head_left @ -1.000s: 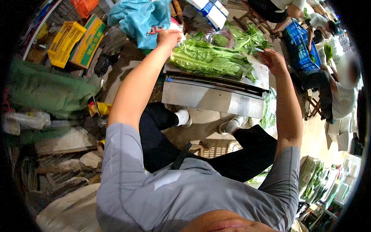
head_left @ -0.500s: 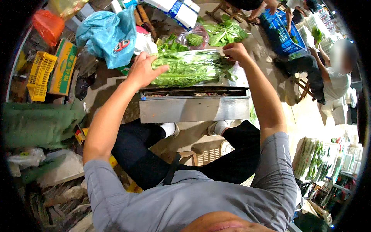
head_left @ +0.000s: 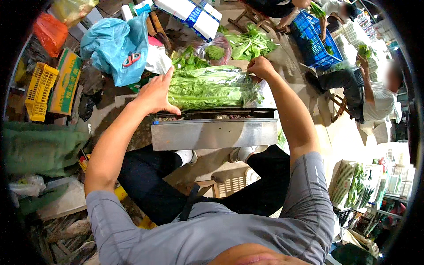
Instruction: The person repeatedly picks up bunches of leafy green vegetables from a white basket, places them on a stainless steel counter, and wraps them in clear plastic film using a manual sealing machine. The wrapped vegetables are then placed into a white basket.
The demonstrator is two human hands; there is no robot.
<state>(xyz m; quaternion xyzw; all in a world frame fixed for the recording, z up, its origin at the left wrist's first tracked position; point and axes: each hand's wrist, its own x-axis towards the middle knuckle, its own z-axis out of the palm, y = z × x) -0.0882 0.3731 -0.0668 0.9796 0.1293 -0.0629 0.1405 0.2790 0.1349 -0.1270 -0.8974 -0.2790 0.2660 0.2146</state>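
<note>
A bundle of long leafy greens [head_left: 205,92] lies lengthwise in a clear plastic bag on top of a low metal stand. The stand's front panel [head_left: 214,134] faces me, below a dark slot with small scraps in it. At the bundle's left end, my left hand [head_left: 154,95] is open, thumb and fingers spread wide around that end. My right hand [head_left: 261,68] is closed in a pinch at the clear bag [head_left: 252,84] by its right end. Exactly where the fingertips grip is partly hidden.
Loose greens [head_left: 251,44] and a blue plastic bag [head_left: 117,46] with red-handled scissors [head_left: 131,59] lie beyond the stand. A white foam box [head_left: 187,15] is at the back. Co-workers handle greens by a blue crate [head_left: 313,42]. Yellow crate [head_left: 40,90] stands left.
My left hand's fingers have spread wider at the left end of the greens. My right hand stays at the bag's right end. A co-worker by the blue crate now holds up greens.
</note>
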